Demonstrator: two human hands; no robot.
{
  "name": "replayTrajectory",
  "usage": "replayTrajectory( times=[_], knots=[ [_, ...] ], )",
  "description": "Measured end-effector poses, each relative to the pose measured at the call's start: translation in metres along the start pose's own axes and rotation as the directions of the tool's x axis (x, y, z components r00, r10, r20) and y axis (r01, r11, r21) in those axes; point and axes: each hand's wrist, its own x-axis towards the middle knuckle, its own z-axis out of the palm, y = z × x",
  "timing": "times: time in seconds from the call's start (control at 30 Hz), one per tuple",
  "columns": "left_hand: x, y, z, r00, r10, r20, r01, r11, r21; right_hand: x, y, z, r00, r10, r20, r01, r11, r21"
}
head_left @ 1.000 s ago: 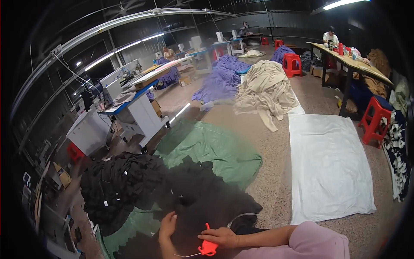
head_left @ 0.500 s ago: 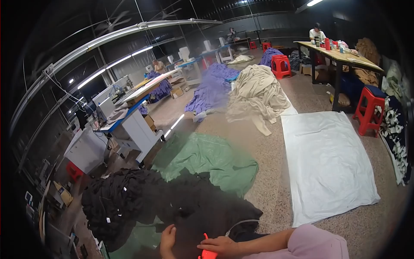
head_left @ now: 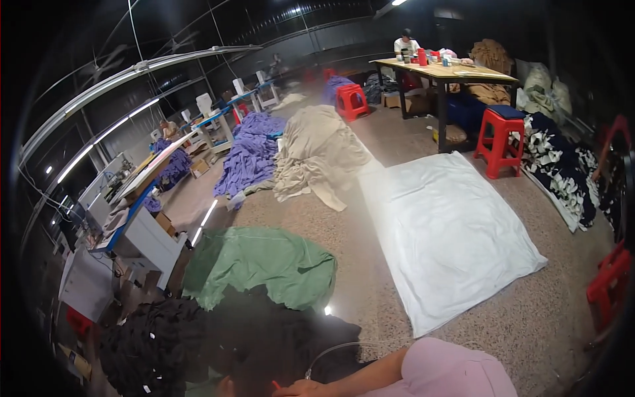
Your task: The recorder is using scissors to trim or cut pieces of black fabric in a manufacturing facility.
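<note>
At the lower edge, my right hand (head_left: 299, 389) is closed around a red hand tool (head_left: 276, 385), of which only a small part shows. A clear thin hose (head_left: 334, 347) runs in a loop beside that wrist. Only a blurred bit of my left hand (head_left: 226, 386) shows, close to the tool, and its fingers cannot be made out. Just beyond both hands spreads a heap of black garments (head_left: 155, 341) with small white tags. A dark haze blurs the black cloth (head_left: 264, 331) nearest my hands.
Past the black heap lies a green sheet (head_left: 264, 261). A white sheet (head_left: 456, 238) covers floor to the right. Beige (head_left: 321, 155) and purple cloth piles (head_left: 248, 155) rise farther off. Red stools (head_left: 499, 142) flank a work table (head_left: 450, 69), where a person sits. Sewing stations (head_left: 142, 241) line the left.
The view has swung to the right, so the room's things sit farther left. Both hands are lower in the picture, and less of the left hand and the red tool shows.
</note>
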Motion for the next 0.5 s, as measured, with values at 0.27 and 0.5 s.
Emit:
replayTrajectory(
  times=[0.27, 0.5],
  knots=[
    [0.0, -0.012, -0.002, 1.0, 0.017, -0.009, -0.017, 1.0, 0.013, -0.002, -0.004, 0.0, 1.0, 0.008, -0.007, -0.008, 1.0, 0.012],
    [-0.004, -0.01, -0.003, 1.0, -0.004, -0.023, 0.005, 1.0, 0.018, -0.002, -0.002, 0.002, 1.0, -0.017, -0.025, 0.018, 1.0, 0.016]
  ],
)
